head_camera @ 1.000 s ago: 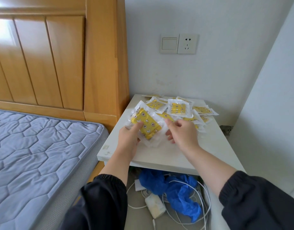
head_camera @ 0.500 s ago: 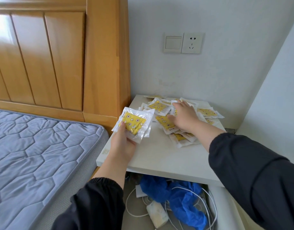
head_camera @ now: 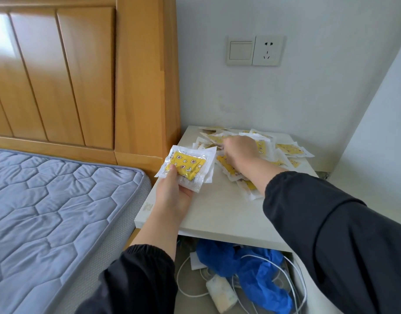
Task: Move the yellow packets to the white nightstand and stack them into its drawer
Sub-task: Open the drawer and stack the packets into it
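Yellow star-printed plastic packets [head_camera: 288, 149] heaped on white worktop [head_camera: 217, 211].
Left hand [head_camera: 172, 196] gripping several; right hand [head_camera: 240, 148] on heap, grip unclear.

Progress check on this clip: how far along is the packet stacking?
Done: the packets sit on the white nightstand. In hand: the left hand grips a small stack; the right hand reaches into the loose pile. Left: the open drawer shows only a blue bag and cables, no packets.

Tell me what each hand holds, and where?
Left hand holds a stack of yellow packets by its lower-left corner, thumb on top. Right hand lies on the loose packets; its grip cannot be told.
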The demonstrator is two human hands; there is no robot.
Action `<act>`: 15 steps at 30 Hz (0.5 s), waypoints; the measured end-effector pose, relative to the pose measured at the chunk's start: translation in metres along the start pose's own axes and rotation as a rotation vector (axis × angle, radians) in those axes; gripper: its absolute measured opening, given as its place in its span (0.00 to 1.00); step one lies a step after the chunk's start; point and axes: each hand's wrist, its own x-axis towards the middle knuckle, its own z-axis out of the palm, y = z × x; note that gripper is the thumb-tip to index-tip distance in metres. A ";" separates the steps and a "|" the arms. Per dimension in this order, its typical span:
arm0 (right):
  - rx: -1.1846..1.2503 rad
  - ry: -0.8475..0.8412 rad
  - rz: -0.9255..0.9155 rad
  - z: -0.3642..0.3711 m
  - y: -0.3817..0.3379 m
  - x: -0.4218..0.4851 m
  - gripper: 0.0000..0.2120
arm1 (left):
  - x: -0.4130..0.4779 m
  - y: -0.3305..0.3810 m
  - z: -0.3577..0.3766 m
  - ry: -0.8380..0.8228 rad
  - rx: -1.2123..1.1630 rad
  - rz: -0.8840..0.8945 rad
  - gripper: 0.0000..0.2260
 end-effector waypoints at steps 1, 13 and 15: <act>0.058 0.051 0.032 -0.001 0.003 0.001 0.11 | 0.000 0.000 0.000 -0.004 0.011 0.001 0.17; 0.650 0.435 0.203 -0.051 0.031 -0.024 0.20 | -0.020 -0.009 0.016 0.075 0.440 0.032 0.07; 0.671 0.436 0.195 -0.057 0.035 -0.038 0.20 | -0.029 -0.011 0.021 0.078 0.497 0.009 0.02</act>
